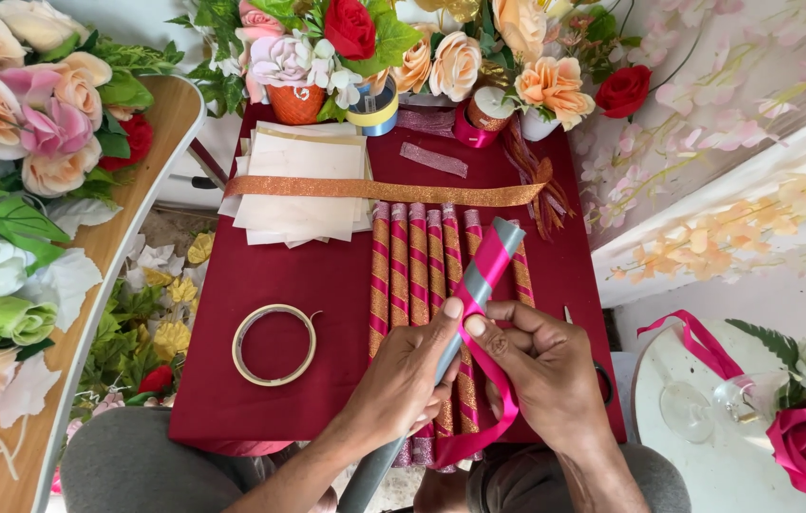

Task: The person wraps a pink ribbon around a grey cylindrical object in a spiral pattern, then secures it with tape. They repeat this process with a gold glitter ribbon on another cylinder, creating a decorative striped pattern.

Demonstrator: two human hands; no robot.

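A maroon cloth (327,285) fills the centre of the frame, ringed by fabric flowers (32,104) at upper left and across the top. On it lie cream paper sheets (298,185), a glittery orange ribbon (384,190) stretched flat, a row of wrapped sticks (412,256) striped gold and pink, and a tape ring (274,345) at lower left. At lower centre your left hand (403,380) closes around a grey tube (483,275), thumb pressing on it. Your right hand (545,366) pinches a glossy pink ribbon (488,408) spiralling up the tube, directly over the sticks.
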